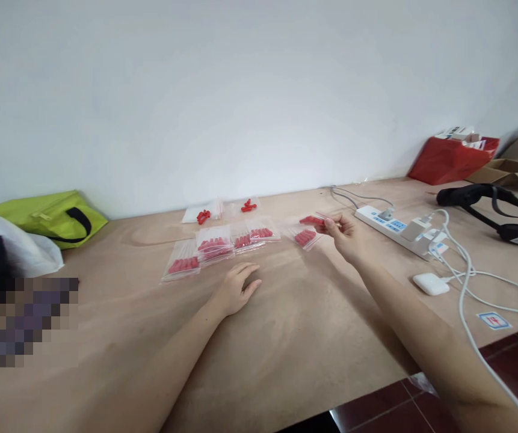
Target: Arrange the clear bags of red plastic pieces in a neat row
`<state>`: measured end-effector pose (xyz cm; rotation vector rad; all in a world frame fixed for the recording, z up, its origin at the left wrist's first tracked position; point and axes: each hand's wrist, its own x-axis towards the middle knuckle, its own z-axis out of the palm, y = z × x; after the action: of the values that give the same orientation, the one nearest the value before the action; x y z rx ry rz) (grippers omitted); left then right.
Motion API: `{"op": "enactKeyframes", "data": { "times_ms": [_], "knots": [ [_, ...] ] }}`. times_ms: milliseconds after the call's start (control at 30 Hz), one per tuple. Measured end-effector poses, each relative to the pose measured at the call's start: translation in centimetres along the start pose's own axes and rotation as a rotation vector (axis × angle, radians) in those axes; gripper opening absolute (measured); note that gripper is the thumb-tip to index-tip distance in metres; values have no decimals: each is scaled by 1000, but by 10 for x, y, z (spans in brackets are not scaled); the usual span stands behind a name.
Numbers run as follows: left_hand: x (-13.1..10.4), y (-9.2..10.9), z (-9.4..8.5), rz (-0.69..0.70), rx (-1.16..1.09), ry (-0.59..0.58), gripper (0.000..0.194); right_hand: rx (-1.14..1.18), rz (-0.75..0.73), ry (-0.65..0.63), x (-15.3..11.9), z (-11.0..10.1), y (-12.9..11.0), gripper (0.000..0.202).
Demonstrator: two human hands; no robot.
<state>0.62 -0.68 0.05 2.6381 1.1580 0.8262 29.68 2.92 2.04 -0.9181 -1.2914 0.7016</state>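
Observation:
My right hand (343, 236) pinches a small clear zip bag with red capsule-shaped pieces (313, 221) in it, held a little above the table. Just below it lies another zip bag of red pieces (305, 238). My left hand (239, 287) rests on the wooden table (281, 337), fingers stretched out and holding nothing. Beyond its fingertips are several zip bags, among them a near-left bag (183, 264), a middle bag (214, 245) and a right-hand bag (262, 232). Two small heaps of red pieces, a left heap (203, 216) and a right heap (248, 205), sit farther back by clear plastic bags.
On the right are a white power strip (391, 228) with plugs and cables, a white charging case (431, 283) and a black headset (488, 207). A red bag (452, 159) and cardboard box (511, 174) stand behind. A green bag (55, 213) lies left.

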Motion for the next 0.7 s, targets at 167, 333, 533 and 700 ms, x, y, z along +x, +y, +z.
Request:
{"op": "enactKeyframes", "data": {
  "times_ms": [167, 333, 533, 700],
  "knots": [
    [0, -2, 2, -12, -15, -70, 27, -152, -128, -92, 29, 32, 35, 33],
    [-1, -1, 1, -12, -30, -74, 27, -302, -96, -296, 34, 61, 57, 29],
    [-1, 1, 0, -29, -38, -83, 27, -973, 233, -122, 44, 36, 36, 26],
    [-1, 1, 0, -33, -39, -86, 27, -1075, 605, -101, 56, 13, 33, 30]
  ]
}}
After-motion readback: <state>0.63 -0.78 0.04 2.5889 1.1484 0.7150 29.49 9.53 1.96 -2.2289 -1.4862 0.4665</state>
